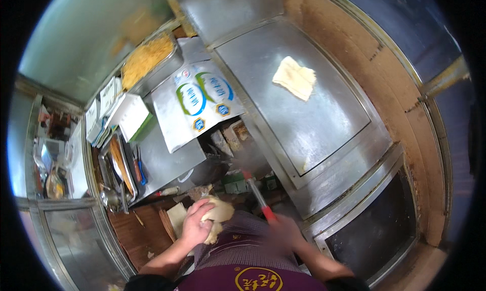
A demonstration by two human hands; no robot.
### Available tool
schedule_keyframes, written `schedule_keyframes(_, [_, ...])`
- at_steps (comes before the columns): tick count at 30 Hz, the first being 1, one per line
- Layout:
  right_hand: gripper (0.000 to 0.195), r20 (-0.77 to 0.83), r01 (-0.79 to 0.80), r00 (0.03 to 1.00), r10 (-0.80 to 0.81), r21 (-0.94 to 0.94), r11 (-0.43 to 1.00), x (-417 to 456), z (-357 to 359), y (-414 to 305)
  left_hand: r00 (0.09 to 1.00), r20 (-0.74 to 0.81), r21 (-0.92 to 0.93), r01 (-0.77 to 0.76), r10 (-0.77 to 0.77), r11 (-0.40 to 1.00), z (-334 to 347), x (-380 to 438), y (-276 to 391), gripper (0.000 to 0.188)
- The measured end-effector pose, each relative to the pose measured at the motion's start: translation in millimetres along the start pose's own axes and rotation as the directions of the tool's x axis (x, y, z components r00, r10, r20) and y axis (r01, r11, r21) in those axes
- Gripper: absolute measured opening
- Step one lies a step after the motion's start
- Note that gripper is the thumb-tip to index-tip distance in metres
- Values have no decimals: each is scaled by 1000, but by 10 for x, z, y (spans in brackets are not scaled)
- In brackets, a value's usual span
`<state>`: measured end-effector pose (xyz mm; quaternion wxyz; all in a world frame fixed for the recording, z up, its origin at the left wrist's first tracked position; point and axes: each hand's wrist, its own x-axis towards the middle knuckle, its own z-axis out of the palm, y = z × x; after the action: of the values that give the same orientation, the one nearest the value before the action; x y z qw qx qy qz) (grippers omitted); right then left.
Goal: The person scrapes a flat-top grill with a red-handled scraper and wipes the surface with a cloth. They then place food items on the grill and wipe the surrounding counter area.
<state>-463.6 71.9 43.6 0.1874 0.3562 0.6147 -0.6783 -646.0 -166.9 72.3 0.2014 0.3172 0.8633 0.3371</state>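
My left hand [197,219] grips a soft, pale yellow piece [220,211], which looks like dough or flatbread, in front of the apron. Blurred by motion, my right hand [283,232] is closed around the red grip of a long-handled tool [259,195]. The tool has a metal shaft, and its far end is too blurred to identify. It points away from me over the gap beside the griddle. On the steel griddle [322,127] lies a pale, folded flatbread-like sheet [295,78], apart from both hands.
A steel pan [163,72] of yellow shredded food stands at the back left. Beside it lies a flattened printed carton [163,120]. Nearer are a white-and-green box [131,118], blue-handled scissors [141,173] and a narrow tray [133,190]. A raised wall [353,59] borders the griddle's right side.
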Motion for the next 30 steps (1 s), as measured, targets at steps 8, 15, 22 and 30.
schedule_keyframes(8, [10,-146,-130,936,322,705,697,2849,831,-92,973,-49,-31,223,-225,974,-458,-698,-779,46])
schedule_keyframes(15, [15,-347,-5,926,148,381,925,2839,1007,398,976,-83,-86,194,-201,977,-951,-673,-1545,48])
schedule_keyframes(22, [50,-176,186,937,-303,-484,855,86,1396,-220,972,-127,-130,180,-196,975,-1340,-872,-1902,50])
schedule_keyframes(30, [55,66,559,746,-663,-604,568,1641,2447,-1203,1000,-10,26,26,-26,999,-1758,-597,-1677,49])
